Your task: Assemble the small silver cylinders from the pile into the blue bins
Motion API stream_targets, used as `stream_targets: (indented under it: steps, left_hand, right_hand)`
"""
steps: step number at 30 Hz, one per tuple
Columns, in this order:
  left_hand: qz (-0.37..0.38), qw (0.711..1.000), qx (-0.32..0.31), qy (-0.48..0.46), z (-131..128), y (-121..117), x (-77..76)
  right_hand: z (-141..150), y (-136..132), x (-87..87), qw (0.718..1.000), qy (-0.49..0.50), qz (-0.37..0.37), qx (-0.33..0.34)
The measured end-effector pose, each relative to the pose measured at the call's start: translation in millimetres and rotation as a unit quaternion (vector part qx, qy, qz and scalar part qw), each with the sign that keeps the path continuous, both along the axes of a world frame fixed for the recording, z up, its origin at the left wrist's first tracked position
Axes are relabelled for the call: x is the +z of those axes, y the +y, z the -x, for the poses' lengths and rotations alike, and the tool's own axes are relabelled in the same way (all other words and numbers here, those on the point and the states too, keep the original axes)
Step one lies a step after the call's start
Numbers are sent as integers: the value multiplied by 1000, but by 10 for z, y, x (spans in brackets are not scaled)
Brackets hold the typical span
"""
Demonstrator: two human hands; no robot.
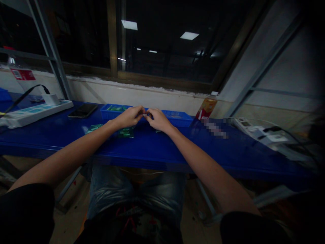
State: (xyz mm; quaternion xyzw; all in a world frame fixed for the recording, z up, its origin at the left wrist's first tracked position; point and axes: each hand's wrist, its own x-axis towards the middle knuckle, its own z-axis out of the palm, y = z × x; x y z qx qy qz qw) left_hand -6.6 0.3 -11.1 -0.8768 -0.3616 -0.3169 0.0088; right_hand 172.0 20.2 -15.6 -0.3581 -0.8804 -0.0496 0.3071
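My left hand (130,117) and my right hand (157,119) meet over the blue bench (157,149), fingertips pinched together on a small pale part (145,116) too small to name. Under my left wrist lies a green circuit board (126,132). Another green board (93,128) lies further left on the bench. Just behind my hands stand two blue trays: the left tray (111,112) holds green boards, the right tray (179,118) sits behind my right hand.
A black phone (83,110) lies left of the trays. A white power strip (33,113) with a plugged adapter is at far left, another power strip (259,133) with cables at right. An orange bottle (207,108) stands by the window wall. My knees are below the bench.
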Motion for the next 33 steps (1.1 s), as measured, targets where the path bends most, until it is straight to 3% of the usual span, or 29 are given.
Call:
stream_targets:
  steps: [9,19,27,33]
  left_hand:
    - [-11,999,36,-9,5,5,-12]
    - [-4,994,105,21,-25,-64,35]
    - [2,995,101,20,-22,-53,34]
    - [0,998,62,-23,-31,-72,34]
  right_hand:
    - [25,-10,43,1000,-10,-2,-20]
    - [0,-88,54,997,59,36,20]
    - [10,-51,33,998,56,24,2]
    - [-7,-63,81,998,39,6,-46]
